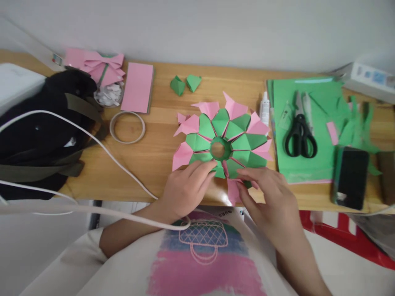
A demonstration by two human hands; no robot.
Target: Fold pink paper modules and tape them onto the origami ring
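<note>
A round paper flower [212, 123] of folded green and pink pieces lies on the wooden table, its centre an open ring. My left hand [188, 185] reaches over its near left side, fingers bent and fingertips pressing on a green piece by the ring. At the near right edge, my right hand [268, 193] pinches a piece of the flower between thumb and fingers, close to a pink tip pointing toward me. Some of the near pieces are hidden under both hands. Two small folded green paper pieces [185, 84] sit behind the flower.
Right of the flower are a glue tube [264, 107], green paper sheets [282, 166] with black-handled scissors [300, 137], and a black phone [352, 176]. Leftward lie a tape roll [111, 129], a pink paper stack [137, 87], a black bag [40, 135] and a white cable [108, 152] crossing the table.
</note>
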